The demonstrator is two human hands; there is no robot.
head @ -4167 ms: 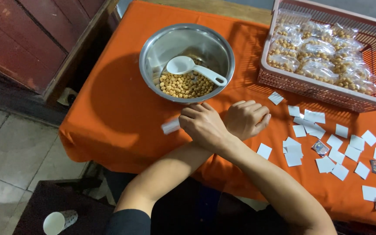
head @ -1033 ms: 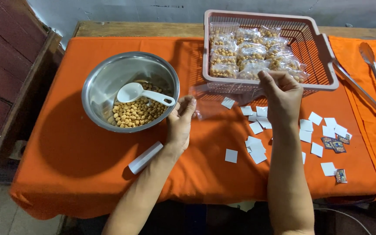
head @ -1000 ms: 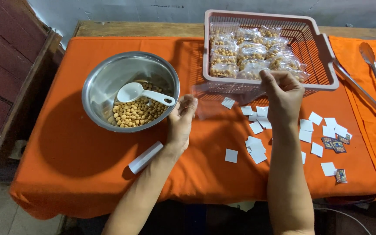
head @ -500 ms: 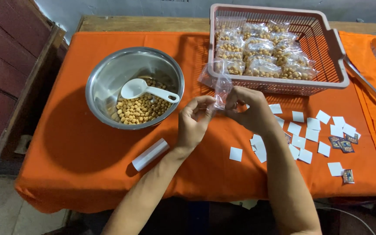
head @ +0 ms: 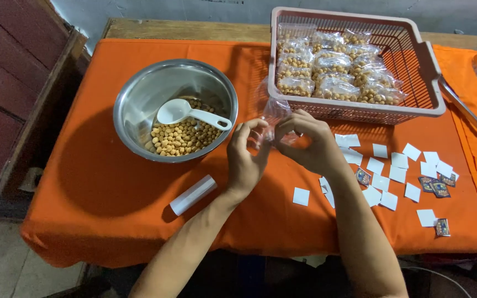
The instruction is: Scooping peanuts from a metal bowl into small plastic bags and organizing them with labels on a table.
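You are holding a small clear plastic bag (head: 274, 113) up between both hands, just in front of the pink basket (head: 429, 66) and a little right of the steel bowl (head: 139, 94). Your left hand (head: 247, 157) is pinching one edge of the bag's mouth between thumb and fingertips, and your right hand (head: 310, 140) is pinching the other side, its fingers curled close over the film. The bag looks empty, though the film is too thin and glossy to be sure.

Work the two layers apart by rubbing them between your fingertips, not by pulling hard, since thin film probably tears or stretches easily. Keep the mouth facing up and close to the bowl, where the white scoop (head: 186, 113) is lying on the yellow peas (head: 180, 138). Mind your right forearm: the white paper squares (head: 385, 176) on the orange counter (head: 100, 182) are lying just beside it and would likely scatter at a brush.
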